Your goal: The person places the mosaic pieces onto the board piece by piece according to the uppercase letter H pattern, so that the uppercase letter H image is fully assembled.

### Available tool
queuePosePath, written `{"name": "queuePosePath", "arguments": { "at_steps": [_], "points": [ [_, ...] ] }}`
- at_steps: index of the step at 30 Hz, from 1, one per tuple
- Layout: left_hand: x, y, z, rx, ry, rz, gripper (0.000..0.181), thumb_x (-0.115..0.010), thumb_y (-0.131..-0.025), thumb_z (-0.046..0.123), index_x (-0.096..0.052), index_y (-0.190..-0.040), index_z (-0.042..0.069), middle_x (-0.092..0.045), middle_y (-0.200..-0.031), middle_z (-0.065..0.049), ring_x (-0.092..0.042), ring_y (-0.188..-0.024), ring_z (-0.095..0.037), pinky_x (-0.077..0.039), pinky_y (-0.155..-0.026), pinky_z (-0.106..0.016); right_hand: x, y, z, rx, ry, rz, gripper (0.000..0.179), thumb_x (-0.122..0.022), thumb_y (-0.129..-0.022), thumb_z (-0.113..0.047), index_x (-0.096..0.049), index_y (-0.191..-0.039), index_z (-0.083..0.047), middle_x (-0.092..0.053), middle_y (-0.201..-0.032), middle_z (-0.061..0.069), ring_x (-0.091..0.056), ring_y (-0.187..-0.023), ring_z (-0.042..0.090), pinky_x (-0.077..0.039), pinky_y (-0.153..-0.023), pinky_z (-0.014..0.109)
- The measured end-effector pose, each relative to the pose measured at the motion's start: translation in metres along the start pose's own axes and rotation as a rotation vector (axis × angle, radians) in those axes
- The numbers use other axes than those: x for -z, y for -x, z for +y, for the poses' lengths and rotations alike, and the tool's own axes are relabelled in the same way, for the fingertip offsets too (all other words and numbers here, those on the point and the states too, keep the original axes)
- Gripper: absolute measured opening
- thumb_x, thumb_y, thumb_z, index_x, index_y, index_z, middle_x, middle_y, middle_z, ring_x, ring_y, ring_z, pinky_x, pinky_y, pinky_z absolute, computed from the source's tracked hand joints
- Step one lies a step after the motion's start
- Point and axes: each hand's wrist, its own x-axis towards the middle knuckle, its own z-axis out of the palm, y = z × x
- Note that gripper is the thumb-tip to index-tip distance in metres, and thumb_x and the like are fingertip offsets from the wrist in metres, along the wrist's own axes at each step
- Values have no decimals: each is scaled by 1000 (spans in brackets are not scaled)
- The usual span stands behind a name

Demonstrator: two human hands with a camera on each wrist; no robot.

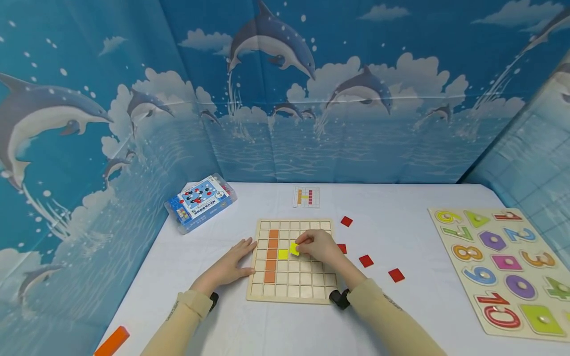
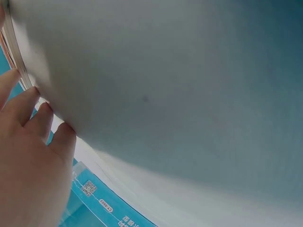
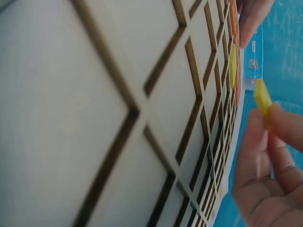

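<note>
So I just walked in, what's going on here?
Someone is laying colored squares on a wooden grid board. Their right hand pinches a yellow square at the board, while the left hand rests against its left edge. A column of five orange squares and one other yellow square are already in place. Four red squares lie off to the right, and a small pattern card sits beyond the board.

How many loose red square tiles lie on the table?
4, all right of the wooden grid board: one red square tile farthest back, one partly behind the right arm, one farther right, and one rightmost, nearest the wearer. That arm may hide more.
</note>
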Motion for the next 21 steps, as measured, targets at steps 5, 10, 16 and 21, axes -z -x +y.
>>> {"name": "queuePosePath", "arguments": {
  "at_steps": [5, 10, 16, 21],
  "points": [
    [0, 0, -1, 1, 0, -2, 74, -71, -91, 22, -34, -154, 12, -23, -164, -11, -12, -153, -36, -19, -121, -58, -6, -2, -1, -25, 48, -22, 6, -75, -84, -8, -72, -90, -7, -66, -80, 3, -60, -67, 13, -49, -61, 21],
    [0, -1, -1, 9, 4, 3, 74, -71, -90, 21, -35, -154, 12, -23, -164, -11, -12, -153, -36, -20, -121, -58, -11, -5, -1, -2, 111, -14, 4, -74, -84, -6, -72, -87, -7, -63, -77, 3, -57, -65, 14, -47, -59, 21],
    [-2, -2, -3, 9, 0, 1, 74, -72, -90, 21, -35, -154, 12, -23, -164, -10, -13, -153, -35, -19, -121, -58, -15, -7, -3, 27, 178, -2, 4, -75, -82, -3, -72, -83, -6, -64, -75, 2, -56, -65, 13, -46, -58, 21],
    [-2, -3, -4, 3, -5, 1, 74, -72, -90, 22, -34, -154, 13, -22, -164, -10, -12, -153, -35, -20, -121, -58, -19, -8, -4, 63, 237, 11, 7, -75, -83, -1, -71, -80, -6, -63, -75, 2, -54, -67, 14, -44, -58, 23]
  ]
}}
